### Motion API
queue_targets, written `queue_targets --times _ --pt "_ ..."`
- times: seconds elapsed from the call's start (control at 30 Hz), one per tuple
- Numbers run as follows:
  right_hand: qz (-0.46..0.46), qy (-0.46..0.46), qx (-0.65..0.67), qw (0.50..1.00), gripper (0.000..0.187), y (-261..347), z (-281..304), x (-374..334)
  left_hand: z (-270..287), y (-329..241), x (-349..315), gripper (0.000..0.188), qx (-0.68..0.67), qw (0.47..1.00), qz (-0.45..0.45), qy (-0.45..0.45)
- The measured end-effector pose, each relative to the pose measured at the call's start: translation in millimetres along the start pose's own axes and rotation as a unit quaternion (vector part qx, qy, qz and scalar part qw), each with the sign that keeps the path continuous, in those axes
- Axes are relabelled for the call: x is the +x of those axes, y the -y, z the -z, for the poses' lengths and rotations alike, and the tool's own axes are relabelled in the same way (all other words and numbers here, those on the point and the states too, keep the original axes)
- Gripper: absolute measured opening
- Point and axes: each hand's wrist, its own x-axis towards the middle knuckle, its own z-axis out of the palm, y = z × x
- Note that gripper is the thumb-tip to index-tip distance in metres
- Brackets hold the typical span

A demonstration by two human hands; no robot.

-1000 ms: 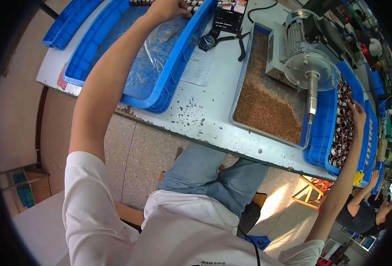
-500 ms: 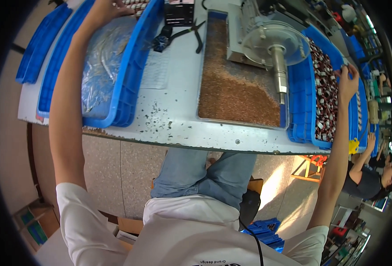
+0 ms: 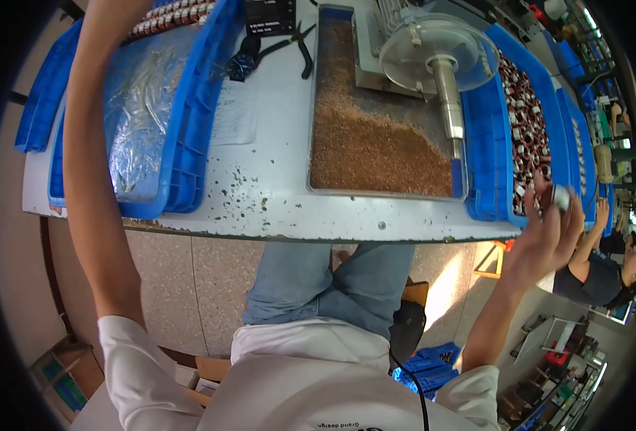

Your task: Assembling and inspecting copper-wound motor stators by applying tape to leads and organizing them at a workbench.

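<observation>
My right hand is raised at the right, in front of the near end of a blue bin. Its fingers are closed on a small round silver-and-dark part. Heaped in that bin are many small dark-red and silver parts. At the upper left, my left hand reaches over another blue bin, its fingers cut off by the top edge. Rows of similar small parts lie at this bin's far end, beside clear plastic film.
A tray of brown shavings stands mid-table under a machine with a clear disc and metal shaft. Black-handled pliers, a dark watch and a paper sheet lie left of it. A co-worker sits at far right.
My right hand has come back from the far side of the right bin toward me, a silver part now showing in its fingers. My left hand has shifted left and farther out of view.
</observation>
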Motion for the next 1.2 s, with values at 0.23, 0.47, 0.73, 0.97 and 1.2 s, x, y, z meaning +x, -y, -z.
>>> queue_targets --times 0.23,0.47,0.73,0.97,1.2 --pt "-0.303 0.005 0.07 0.95 0.039 26 -22 -98 78 -221 -172 0.033 -0.479 0.87 -0.094 0.066" --pt "-0.395 0.129 0.141 0.898 0.046 14 -43 -105 68 -297 -246 0.05 -0.548 0.821 -0.003 0.163" --pt "-0.394 0.139 0.173 0.892 0.036 22 -65 -96 60 -306 -239 0.048 -0.553 0.826 0.008 0.112" --pt "-0.392 0.223 0.199 0.87 0.031 19 -62 -82 54 -324 -234 0.05 -0.565 0.822 0.028 0.068" --pt "-0.422 0.225 0.204 0.854 0.031 12 -58 -62 58 -342 -225 0.05 -0.533 0.842 0.056 0.064"
